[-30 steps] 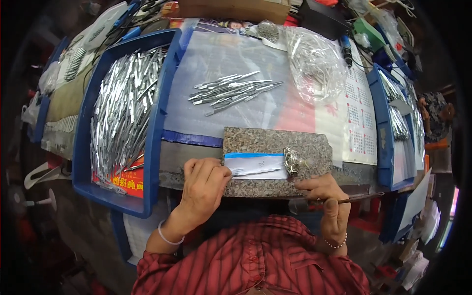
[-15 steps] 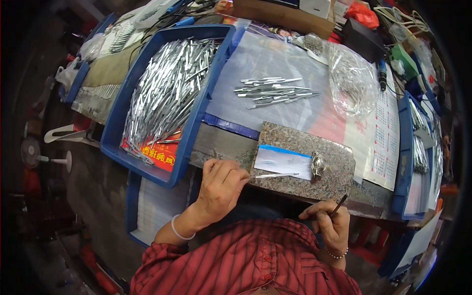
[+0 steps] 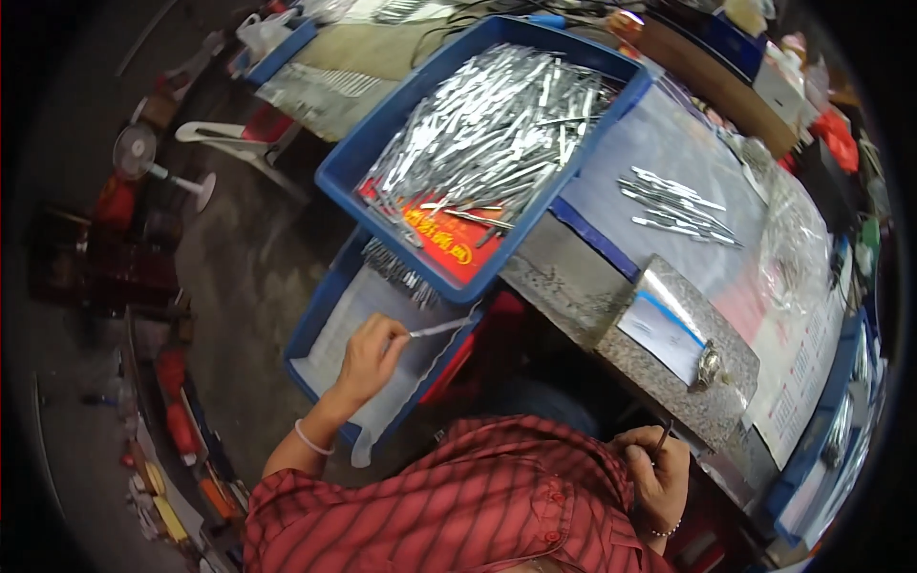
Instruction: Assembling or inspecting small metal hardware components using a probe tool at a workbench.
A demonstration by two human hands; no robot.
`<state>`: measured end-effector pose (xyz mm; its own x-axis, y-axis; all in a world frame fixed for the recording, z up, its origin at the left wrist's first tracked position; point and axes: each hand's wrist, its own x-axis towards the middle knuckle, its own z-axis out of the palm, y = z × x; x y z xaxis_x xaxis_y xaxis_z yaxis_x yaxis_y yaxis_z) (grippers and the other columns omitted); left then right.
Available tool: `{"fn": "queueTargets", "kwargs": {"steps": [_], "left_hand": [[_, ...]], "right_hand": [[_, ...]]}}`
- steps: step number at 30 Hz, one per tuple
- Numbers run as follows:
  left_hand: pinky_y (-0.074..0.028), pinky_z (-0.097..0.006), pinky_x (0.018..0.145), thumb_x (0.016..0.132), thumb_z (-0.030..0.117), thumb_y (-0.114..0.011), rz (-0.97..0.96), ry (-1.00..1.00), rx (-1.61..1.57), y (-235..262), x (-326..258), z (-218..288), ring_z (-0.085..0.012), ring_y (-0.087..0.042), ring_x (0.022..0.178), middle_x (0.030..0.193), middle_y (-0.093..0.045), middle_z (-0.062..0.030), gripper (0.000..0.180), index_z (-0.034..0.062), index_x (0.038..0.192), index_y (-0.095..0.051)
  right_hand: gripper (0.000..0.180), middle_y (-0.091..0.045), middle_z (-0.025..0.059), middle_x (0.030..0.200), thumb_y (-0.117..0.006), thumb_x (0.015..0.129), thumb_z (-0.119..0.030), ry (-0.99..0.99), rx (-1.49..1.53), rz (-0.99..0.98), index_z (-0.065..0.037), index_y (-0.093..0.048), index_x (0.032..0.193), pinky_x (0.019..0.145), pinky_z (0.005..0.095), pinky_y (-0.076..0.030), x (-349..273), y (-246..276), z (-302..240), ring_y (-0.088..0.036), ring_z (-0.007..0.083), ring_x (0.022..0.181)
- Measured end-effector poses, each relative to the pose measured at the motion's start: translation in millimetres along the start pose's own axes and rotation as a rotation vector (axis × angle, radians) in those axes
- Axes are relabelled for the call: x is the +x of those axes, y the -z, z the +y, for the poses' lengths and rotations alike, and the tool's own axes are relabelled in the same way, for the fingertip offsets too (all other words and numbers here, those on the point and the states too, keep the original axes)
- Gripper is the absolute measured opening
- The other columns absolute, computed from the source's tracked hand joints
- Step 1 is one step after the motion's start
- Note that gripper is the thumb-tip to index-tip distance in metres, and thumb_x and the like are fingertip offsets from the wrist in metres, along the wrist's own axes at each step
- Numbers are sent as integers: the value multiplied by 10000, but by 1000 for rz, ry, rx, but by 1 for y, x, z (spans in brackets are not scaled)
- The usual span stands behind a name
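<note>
My left hand (image 3: 368, 363) pinches a slim silver metal strip (image 3: 441, 328) above the lower blue tray (image 3: 304, 371). That tray has a pale lining, with dark-looking metal pieces (image 3: 396, 272) lined up at its far end. Close to my body, my right hand (image 3: 659, 477) is closed around a thin dark stick-like tool (image 3: 666, 435), whose tip I cannot make out. Beyond it lies a speckled stone slab (image 3: 735, 382), bearing a white paper with a blue edge (image 3: 664, 339) and a small shiny clump (image 3: 707, 365).
A larger blue tray (image 3: 336, 181), heaped with silver strips (image 3: 478, 124), overhangs the lower one. More strips (image 3: 678, 208) lie on plastic sheeting on the bench. Blue trays (image 3: 798, 477) stand at the right, and a white chair (image 3: 224, 137) is at the far left.
My left hand has moved left from beside the slab to over the lower tray, carrying the strip. The view has swung left. My right hand keeps its dark tool near my body.
</note>
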<state>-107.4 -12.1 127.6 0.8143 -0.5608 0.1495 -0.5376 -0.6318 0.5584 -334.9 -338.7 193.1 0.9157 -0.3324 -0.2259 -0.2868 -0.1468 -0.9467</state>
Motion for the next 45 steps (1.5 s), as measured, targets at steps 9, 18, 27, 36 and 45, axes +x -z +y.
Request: {"fn": "queueTargets", "kwargs": {"steps": [9, 18, 27, 36, 45], "left_hand": [[-475, -382, 639, 769, 51, -625, 318, 304, -5, -74, 7, -99, -303, -604, 702, 776, -607, -150, 56, 16, 791, -587], [-478, -423, 617, 797, 117, -598, 229, 190, 82, -79, 27, -79, -333, -603, 686, 758, -610, -137, 65, 54, 814, -587], [-480, -394, 588, 800, 125, -614, -42, 252, -91, -101, 16, -107, -307, -616, 641, 727, -619, -138, 84, 49, 828, -588], [-491, -361, 618, 793, 109, -633, -183, 36, -108, -43, 27, 0, -306, -623, 701, 773, -627, -141, 86, 36, 832, -607], [-503, -274, 679, 865, 71, -540, -21, -1336, -410, 13, 85, 246, -192, -600, 875, 942, -592, -86, 206, 4, 1053, -590]], "right_hand": [[84, -600, 126, 700, -636, 788, -35, 98, -240, -77, -5, -638, 866, 530, 282, -444, 11, -29, -19, -592, 247, 556], [122, -601, 140, 710, -652, 793, -60, 58, -355, -145, -5, -629, 900, 546, 308, -464, 10, -28, -14, -609, 302, 596], [145, -627, 158, 771, -653, 808, -82, 166, -344, -241, -10, -637, 933, 585, 322, -487, 27, -40, -21, -636, 297, 664], [174, -631, 132, 815, -656, 816, -130, 155, -366, -273, -31, -636, 958, 593, 339, -494, 17, -16, -10, -630, 308, 685], [174, -636, 136, 832, -647, 825, -108, 90, -230, -83, -31, -625, 980, 602, 331, -500, 3, 7, -8, -641, 301, 710]]}}
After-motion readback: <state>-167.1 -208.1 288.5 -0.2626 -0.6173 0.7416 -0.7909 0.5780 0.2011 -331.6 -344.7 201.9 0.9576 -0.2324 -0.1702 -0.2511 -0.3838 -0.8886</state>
